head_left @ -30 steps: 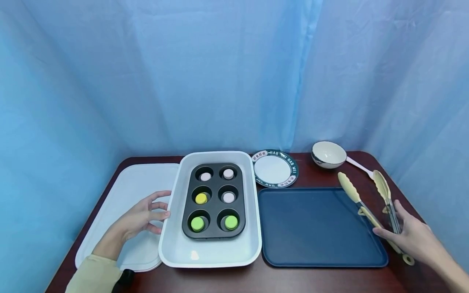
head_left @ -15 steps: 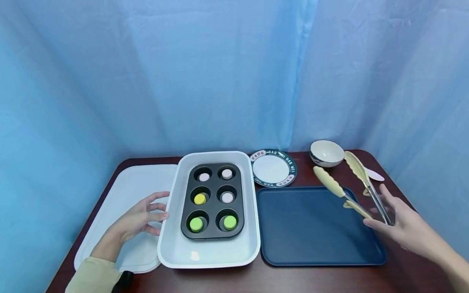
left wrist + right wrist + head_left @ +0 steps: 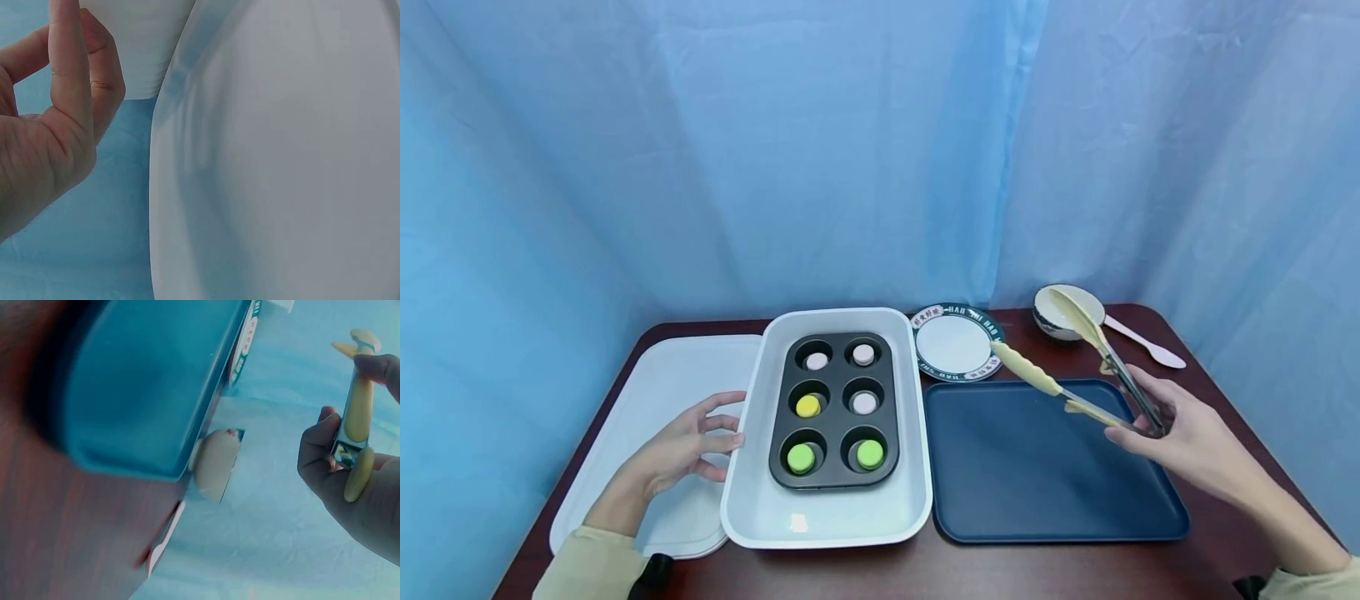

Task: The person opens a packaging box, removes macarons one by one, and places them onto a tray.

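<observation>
I am holding a pair of cream-tipped tongs (image 3: 1078,367) in my right hand (image 3: 1180,437), fingers curled around the metal handles near the hinge, with the two arms spread apart. The tongs are hanging in the air over the far right part of the table (image 3: 1075,575): one tip is hovering above the near edge of a small green-rimmed plate (image 3: 958,343), the other is hovering over a white bowl (image 3: 1060,312) at the far right corner.

My left hand (image 3: 681,454) is resting open, fingers relaxed, touching the left wall of a white baking dish (image 3: 835,521) at the middle of the table. It is gripping nothing.

I judge the main risk to be the spread tips: swinging low, they could be knocking the bowl or scraping the plate, since both are sitting directly beneath them. My grip so far back on the handles may also be making the tips wobble.

Inside the dish a dark six-cup muffin pan (image 3: 835,412) is lying. Its cups are holding small round pieces: two pale ones at the far end, a yellow one (image 3: 807,406) and a pale one in the middle, two green ones (image 3: 870,454) nearest me. The dish's raised wall is standing between the tongs and the pan.

A blue tray (image 3: 1052,475) is lying just right of the dish, under my right hand. A white lid (image 3: 662,400) is lying at the left edge, beneath my left hand. A white spoon (image 3: 1150,346) is lying beside the bowl.
</observation>
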`<state>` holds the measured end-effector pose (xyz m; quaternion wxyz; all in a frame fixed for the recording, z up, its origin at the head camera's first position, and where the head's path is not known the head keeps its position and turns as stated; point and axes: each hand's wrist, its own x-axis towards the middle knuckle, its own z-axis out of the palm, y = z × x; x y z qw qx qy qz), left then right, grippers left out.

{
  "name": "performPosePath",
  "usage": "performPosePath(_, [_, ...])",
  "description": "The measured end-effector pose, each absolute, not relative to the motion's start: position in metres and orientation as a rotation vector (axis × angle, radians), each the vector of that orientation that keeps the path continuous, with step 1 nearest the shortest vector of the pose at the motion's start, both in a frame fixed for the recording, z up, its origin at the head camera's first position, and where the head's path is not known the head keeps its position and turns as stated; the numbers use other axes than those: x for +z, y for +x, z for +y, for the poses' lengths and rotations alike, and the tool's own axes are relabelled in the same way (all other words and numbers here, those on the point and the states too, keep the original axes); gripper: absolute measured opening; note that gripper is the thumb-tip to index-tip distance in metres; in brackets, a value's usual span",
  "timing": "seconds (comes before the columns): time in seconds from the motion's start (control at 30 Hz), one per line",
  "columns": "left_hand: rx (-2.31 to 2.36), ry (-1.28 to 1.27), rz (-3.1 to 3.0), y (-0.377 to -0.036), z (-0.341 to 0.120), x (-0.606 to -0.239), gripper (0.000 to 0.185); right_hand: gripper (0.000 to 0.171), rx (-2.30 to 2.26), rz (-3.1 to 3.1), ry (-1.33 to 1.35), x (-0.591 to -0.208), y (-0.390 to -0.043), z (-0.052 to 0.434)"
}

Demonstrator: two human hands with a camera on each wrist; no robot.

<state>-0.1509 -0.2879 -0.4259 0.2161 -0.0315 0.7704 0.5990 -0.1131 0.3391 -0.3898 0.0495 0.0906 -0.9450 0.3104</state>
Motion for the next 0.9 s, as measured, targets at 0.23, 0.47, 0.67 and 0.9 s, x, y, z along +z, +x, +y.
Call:
performPosePath(0.23, [1.657, -0.091, 2.148, -0.151, -0.288, -0.424, 0.076, 0.092, 0.897, -2.835, 0.346, -0.387, -0.124, 0.317])
performPosePath(0.47, [1.664, -0.089, 2.136, -0.152, -0.287, -0.425, 0.077, 0.091, 0.868, -2.77, 0.451, -0.386, -0.132, 0.301])
performPosePath(0.67, [1.668, -0.077, 2.127, -0.153, -0.288, -0.423, 0.076, 0.088, 0.872, -2.701, 0.587, -0.384, -0.139, 0.288])
performPosePath(0.9, [1.654, -0.083, 2.124, -0.152, -0.288, -0.423, 0.076, 0.089, 0.821, -2.687, 0.684, -0.383, -0.148, 0.272])
